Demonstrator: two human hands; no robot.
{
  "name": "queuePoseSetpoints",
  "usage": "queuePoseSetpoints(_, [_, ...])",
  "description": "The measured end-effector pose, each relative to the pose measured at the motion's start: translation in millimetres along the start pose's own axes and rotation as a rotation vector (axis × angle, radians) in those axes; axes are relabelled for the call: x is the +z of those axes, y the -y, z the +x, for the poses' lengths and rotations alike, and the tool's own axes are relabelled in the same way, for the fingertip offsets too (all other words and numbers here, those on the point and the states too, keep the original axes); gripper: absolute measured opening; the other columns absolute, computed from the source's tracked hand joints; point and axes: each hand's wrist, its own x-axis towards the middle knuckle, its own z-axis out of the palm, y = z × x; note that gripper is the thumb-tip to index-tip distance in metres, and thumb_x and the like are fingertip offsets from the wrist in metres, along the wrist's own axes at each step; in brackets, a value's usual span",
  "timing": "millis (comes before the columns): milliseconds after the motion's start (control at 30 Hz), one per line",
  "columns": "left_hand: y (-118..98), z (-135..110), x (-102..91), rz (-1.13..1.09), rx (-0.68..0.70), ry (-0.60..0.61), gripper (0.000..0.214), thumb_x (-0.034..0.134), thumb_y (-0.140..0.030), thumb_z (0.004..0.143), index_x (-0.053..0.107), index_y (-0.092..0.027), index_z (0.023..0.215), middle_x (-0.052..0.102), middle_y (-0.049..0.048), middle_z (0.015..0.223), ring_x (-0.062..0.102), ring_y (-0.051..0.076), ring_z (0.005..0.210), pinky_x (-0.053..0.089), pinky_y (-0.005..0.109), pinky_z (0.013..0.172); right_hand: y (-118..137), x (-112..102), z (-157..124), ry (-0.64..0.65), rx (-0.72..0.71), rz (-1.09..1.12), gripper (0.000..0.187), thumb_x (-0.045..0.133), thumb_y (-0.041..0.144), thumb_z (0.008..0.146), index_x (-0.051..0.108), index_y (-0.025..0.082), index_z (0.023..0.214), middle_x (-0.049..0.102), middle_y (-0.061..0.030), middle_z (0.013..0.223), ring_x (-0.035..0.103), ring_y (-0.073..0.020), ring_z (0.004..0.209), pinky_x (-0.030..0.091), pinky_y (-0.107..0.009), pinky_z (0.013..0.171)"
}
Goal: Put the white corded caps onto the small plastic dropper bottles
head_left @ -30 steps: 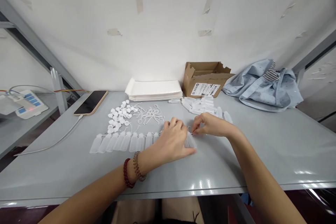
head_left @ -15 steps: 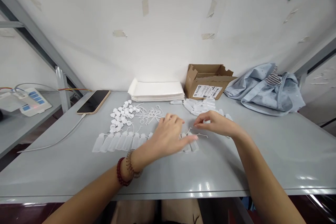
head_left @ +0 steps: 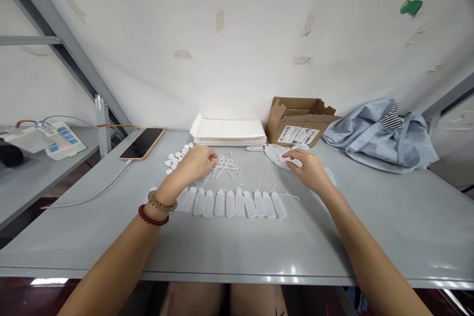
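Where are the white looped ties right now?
In the head view, the white looped ties lie near the centre, just right of the left hand, between the white stack and the bottle row.

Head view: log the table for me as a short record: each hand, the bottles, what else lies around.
Left hand: beside looped ties, partly hiding white caps; grip unclear
Right hand: at loose bottle pile; grip unclear
Bottle row: translucent, side by side, partly hidden by left wrist
Table back: white stack, open cardboard box, blue cloth
Table left: phone, white cable attached
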Motion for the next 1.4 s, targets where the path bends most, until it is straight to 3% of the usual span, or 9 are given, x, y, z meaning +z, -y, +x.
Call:
queuePoseSetpoints(167, [-1.5, 5.3, 13.2, 0.081, 0.028, 0.018, 0.02, 0.051, -0.02, 0.077, 0.069, -0.015, 0.086, 0.071, 0.0108, 0.09, 0.062, 0.028, 0.097, 0.047, 0.035, 0.078, -0.8, 7.7, 0.9, 0.072, -0.011, -0.063, 0.023, 0.05, 0.014, 0.08, 0.071, 0.019, 0.09, 0.07, -0.0091, 0.103, 0.062, -0.0254, 0.096, 0.046, -0.039, 0.085])
queuePoseSetpoints(500, [-2.7, 7.4, 18.6, 0.02, -0.017, -0.071, 0.024, 0.045, -0.012, 0.076, 0.068, -0.013, 0.082, 0.072, 0.0104, 0.087, 0.065, 0.025, 0.088, 0.049, 0.034, 0.078, 1.6, 10.7, 0.4, 0.132, 0.024, -0.087, 0.026, 0.057, 0.012, 0.076, 0.071, 0.015, 0.098, 0.072, -0.0117, 0.101, 0.064, -0.0277, 0.099, 0.047, -0.04, 0.088])
queuePoseSetpoints(700, [-9.5, 8.8, 15.6, -0.097, -0.104, -0.191, 0.025, 0.049, -0.016, 0.078, 0.069, -0.012, 0.092, 0.073, 0.0081, 0.093, 0.065, 0.022, 0.088, 0.049, 0.033, 0.084, 3.5, 9.4, -0.8, 0.066, 0.038, -0.059, 0.026, 0.057, 0.019, 0.078, 0.069, 0.016, 0.101, 0.072, -0.0111, 0.104, 0.065, -0.0268, 0.098, 0.048, -0.041, 0.088])
queuePoseSetpoints(867, [-17.5, 7.9, 12.1, -0.218, -0.144, -0.249, 0.022, 0.052, -0.021, 0.078, 0.071, -0.016, 0.087, 0.073, 0.0045, 0.09, 0.064, 0.019, 0.083, 0.049, 0.03, 0.081, 10.5, 10.0, -4.5, -0.061, 0.019, 0.075, 0.024, 0.06, 0.031, 0.078, 0.069, 0.018, 0.096, 0.073, -0.0079, 0.094, 0.066, -0.0264, 0.091, 0.051, -0.04, 0.079])
queuePoseSetpoints(967, [-18.2, 7.5, 10.0, -0.421, -0.192, -0.262, 0.016, 0.058, -0.022, 0.075, 0.071, -0.015, 0.08, 0.072, 0.0051, 0.083, 0.063, 0.019, 0.081, 0.047, 0.03, 0.078, 18.3, 10.6, -6.9, -0.076, -0.013, 0.121, 0.024, 0.06, 0.034, 0.077, 0.07, 0.019, 0.094, 0.073, -0.0076, 0.092, 0.066, -0.0263, 0.089, 0.05, -0.041, 0.081])
queuePoseSetpoints(1033, [-16.6, 7.2, 8.3, -0.644, -0.252, -0.21, 0.012, 0.062, -0.025, 0.073, 0.07, -0.015, 0.075, 0.071, 0.0059, 0.083, 0.061, 0.017, 0.079, 0.047, 0.03, 0.074, 24.9, 9.9, -8.5, -0.075, -0.007, 0.167, 0.024, 0.061, 0.034, 0.076, 0.07, 0.019, 0.092, 0.073, -0.0075, 0.091, 0.066, -0.0265, 0.09, 0.05, -0.041, 0.081])
queuePoseSetpoints(1167, [-16.1, 5.0, 5.1, -1.103, -0.347, 0.046, 0.017, 0.07, -0.031, 0.07, 0.07, -0.014, 0.07, 0.07, 0.0087, 0.086, 0.058, 0.014, 0.074, 0.045, 0.028, 0.068, 39.8, 7.9, -12.9, -0.041, 0.079, 0.352, 0.025, 0.066, 0.037, 0.075, 0.07, 0.02, 0.093, 0.073, -0.0062, 0.094, 0.066, -0.0247, 0.089, 0.05, -0.041, 0.082])
queuePoseSetpoints(1233, [-20.3, 2.8, 5.0, -1.172, -0.353, 0.123, 0.018, 0.073, -0.032, 0.069, 0.071, -0.014, 0.07, 0.07, 0.0092, 0.086, 0.058, 0.013, 0.075, 0.044, 0.027, 0.069, 46.6, 8.6, -15.3, -0.001, 0.104, 0.478, 0.025, 0.068, 0.039, 0.074, 0.07, 0.021, 0.093, 0.072, -0.0054, 0.095, 0.065, -0.0227, 0.087, 0.05, -0.04, 0.083])
queuePoseSetpoints(1400, [-37.6, -4.8, 11.0, -1.125, -0.278, 0.176, 0.016, 0.073, -0.032, 0.07, 0.072, -0.016, 0.069, 0.07, 0.0058, 0.08, 0.056, 0.013, 0.075, 0.041, 0.027, 0.068, 57.7, 13.7, -20.8, 0.112, 0.09, 0.695, 0.03, 0.072, 0.039, 0.074, 0.068, 0.021, 0.097, 0.071, -0.0054, 0.097, 0.064, -0.0207, 0.088, 0.051, -0.039, 0.084])
